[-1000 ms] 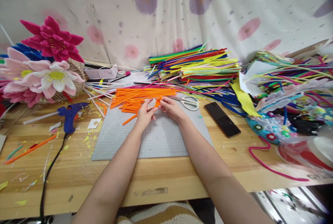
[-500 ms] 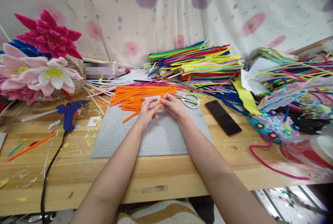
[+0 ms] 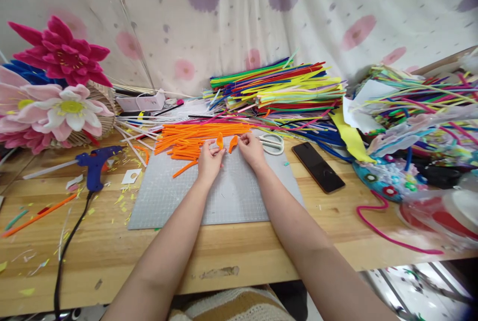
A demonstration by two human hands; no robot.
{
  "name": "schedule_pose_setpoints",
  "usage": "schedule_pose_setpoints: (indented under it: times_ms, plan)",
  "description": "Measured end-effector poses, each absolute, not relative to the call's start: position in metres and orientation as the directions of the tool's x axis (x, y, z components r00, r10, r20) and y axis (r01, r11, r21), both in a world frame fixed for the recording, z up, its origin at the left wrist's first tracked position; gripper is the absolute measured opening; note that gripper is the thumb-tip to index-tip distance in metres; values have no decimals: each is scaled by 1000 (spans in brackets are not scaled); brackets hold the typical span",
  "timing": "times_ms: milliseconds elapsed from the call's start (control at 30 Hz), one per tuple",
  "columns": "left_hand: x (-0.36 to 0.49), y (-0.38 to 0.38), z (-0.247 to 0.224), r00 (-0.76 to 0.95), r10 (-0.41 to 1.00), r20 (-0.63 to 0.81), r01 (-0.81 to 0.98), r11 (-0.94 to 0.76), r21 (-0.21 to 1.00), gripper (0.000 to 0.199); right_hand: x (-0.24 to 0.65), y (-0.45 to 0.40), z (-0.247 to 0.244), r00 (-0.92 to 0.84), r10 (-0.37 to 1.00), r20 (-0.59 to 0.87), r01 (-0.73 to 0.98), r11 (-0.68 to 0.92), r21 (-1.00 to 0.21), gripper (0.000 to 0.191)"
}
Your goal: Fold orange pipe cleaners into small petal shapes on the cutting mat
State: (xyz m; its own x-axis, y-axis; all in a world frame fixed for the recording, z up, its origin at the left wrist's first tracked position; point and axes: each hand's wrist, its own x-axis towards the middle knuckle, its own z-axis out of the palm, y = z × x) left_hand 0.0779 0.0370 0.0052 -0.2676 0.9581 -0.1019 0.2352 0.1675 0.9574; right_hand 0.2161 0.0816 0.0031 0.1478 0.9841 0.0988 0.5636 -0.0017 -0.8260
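My left hand (image 3: 209,164) is closed, its thumb and fingers pinching a short bent piece of orange pipe cleaner (image 3: 220,140) that stands up from the fingertips. Just to the right, my right hand (image 3: 252,151) has its fingertips drawn together at the edge of a second looped orange pipe cleaner piece (image 3: 233,144). Both hands are over the grey cutting mat (image 3: 227,206). Behind and left of them lies a pile of cut orange pipe cleaners (image 3: 182,137), with one loose length (image 3: 185,168) nearer me. Scissors with pale handles (image 3: 274,145) lie beside my right hand.
A blue glue gun (image 3: 95,165) with its black cord lies left, among paper scraps. A phone (image 3: 317,166) rests right of the mat. Coloured pipe cleaner bundles (image 3: 284,87) line the back. Fuzzy flowers (image 3: 61,52) stand at left; a plastic tub (image 3: 444,214) stands at right.
My hands have moved apart from each other, so a gap now shows between them. Two separate orange pieces are now visible. The whole view has shifted slightly.
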Motion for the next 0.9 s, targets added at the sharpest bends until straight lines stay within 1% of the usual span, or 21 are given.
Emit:
schedule_pose_setpoints:
  times_ms: [100, 200, 300, 367, 533, 600, 700, 800, 900]
  plan:
    - [83, 45, 2, -287, 957, -38, 374, 148, 916, 43, 213, 72, 9, 109, 991, 76, 717, -25, -697, 17]
    - [86, 53, 0, -289, 957, 14, 493, 137, 859, 43, 206, 65, 14, 40, 999, 28, 775, -13, -632, 23]
    - [88, 56, 0, -287, 956, 56, 584, 129, 801, 40, 200, 64, 14, 33, 999, -13, 785, -34, -618, 21]
    - [88, 55, 0, -287, 956, 64, 609, 130, 782, 39, 198, 65, 13, 43, 999, -29, 786, -52, -617, 20]
    - [85, 49, -1, -259, 963, 75, 559, 86, 825, 34, 201, 67, 9, 11, 1000, -12, 737, -17, -676, 18]
    - [83, 49, -3, -234, 971, 56, 489, 68, 869, 32, 205, 68, 9, -14, 1000, 7, 692, 15, -721, 17]
    - [80, 50, -4, -214, 977, -5, 279, 66, 958, 36, 212, 72, 9, 43, 997, 67, 567, 31, -823, 24]
    - [79, 49, -1, -193, 980, -38, 72, 52, 996, 44, 214, 78, 9, 89, 992, 93, 334, 59, -941, 29]
    - [79, 45, 3, -127, 991, -34, 7, 35, 999, 45, 211, 81, 8, -41, 999, 25, 75, 28, -997, 34]
